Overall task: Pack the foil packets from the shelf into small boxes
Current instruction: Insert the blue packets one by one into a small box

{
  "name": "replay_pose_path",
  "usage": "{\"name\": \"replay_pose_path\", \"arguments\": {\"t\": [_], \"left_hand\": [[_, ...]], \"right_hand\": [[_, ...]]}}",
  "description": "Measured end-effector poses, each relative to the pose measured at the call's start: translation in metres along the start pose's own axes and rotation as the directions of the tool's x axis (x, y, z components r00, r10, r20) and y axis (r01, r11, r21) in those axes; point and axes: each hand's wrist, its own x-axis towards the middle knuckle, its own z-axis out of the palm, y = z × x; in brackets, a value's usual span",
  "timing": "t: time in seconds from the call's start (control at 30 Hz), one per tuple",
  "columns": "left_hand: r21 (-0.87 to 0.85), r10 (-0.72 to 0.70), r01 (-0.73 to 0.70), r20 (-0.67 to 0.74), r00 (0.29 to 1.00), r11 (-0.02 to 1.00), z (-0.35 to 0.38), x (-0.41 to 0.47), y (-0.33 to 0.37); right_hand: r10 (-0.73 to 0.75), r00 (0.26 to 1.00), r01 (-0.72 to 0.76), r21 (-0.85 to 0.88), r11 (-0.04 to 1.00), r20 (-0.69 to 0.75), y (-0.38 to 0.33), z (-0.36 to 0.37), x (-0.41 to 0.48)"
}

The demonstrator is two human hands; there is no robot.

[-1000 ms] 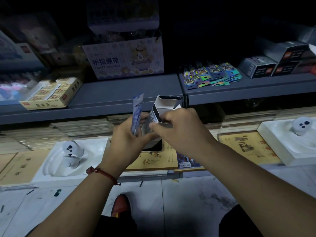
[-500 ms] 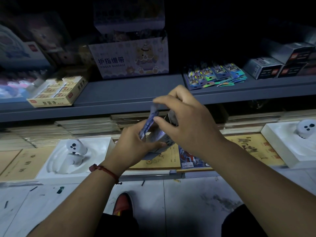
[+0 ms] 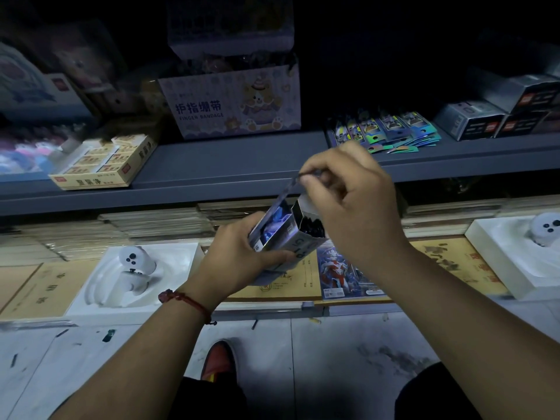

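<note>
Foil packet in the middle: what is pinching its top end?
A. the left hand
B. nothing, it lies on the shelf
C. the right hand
C: the right hand pinches the top edge of the foil packet, while the left hand holds the small box below.

Grey shelf (image 3: 227, 159) with foil packets (image 3: 391, 128), small boxes (image 3: 472, 121), bandage carton (image 3: 236, 104).

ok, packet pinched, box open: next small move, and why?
Probably lift the packet slightly and steer its lower end into the box mouth. The right hand pinches the packet's top edge; the left hand grips the box, flaps open. The packet seems to lie beside the mouth, not in it, though that's hard to tell.
</note>
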Motion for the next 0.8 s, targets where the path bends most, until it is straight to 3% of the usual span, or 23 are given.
{"name": "replay_pose_path", "arguments": {"t": [0.13, 0.37, 0.63, 0.8], "left_hand": [[-0.034, 0.004, -0.005, -0.009, 1.000, 0.999, -0.001, 0.000, 0.000], [-0.058, 0.061, -0.065, -0.068, 0.996, 0.996, -0.001, -0.002, 0.004], [0.033, 0.101, -0.097, -0.157, 0.982, 0.995, 0.002, -0.001, 0.002], [0.090, 0.144, -0.132, -0.155, 0.977, 0.987, 0.003, -0.002, 0.001]], "right_hand": [[0.109, 0.984, -0.088, 0.139, 0.986, -0.144, 0.002, -0.005, 0.004], [0.441, 0.897, -0.407, 0.437, 0.802, 0.026, -0.008, -0.004, 0.003], [0.442, 0.882, -0.467, 0.442, 0.766, 0.164, -0.014, 0.004, -0.003], [0.438, 0.887, -0.462, 0.324, 0.826, 0.148, -0.010, 0.008, -0.005]]}}
